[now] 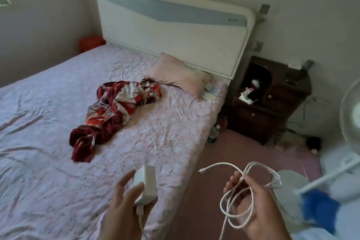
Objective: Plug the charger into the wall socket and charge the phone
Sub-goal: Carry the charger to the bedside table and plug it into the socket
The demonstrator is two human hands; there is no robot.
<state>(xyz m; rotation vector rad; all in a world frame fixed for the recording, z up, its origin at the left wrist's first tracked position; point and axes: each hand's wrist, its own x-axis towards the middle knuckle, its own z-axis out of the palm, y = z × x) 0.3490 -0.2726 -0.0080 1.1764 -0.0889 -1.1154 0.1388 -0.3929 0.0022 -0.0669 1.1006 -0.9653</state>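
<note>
My left hand (122, 206) holds a white charger block (145, 183) low in the frame, over the bed's near corner. My right hand (257, 202) grips loose loops of the white charging cable (231, 200), whose free plug end (200, 171) sticks out to the left. A wall socket (256, 46) sits on the white wall just right of the headboard, with another plate (264, 8) higher up. A dark phone-like object (292, 78) lies on the nightstand top; I cannot tell for certain that it is the phone.
A bed (58, 122) with a pink floral sheet fills the left, with a red patterned cloth (115, 111) and pink pillow (179, 74) on it. A dark wooden nightstand (272, 103) stands beside it. A white standing fan (350, 119) and its base (292, 181) crowd the right.
</note>
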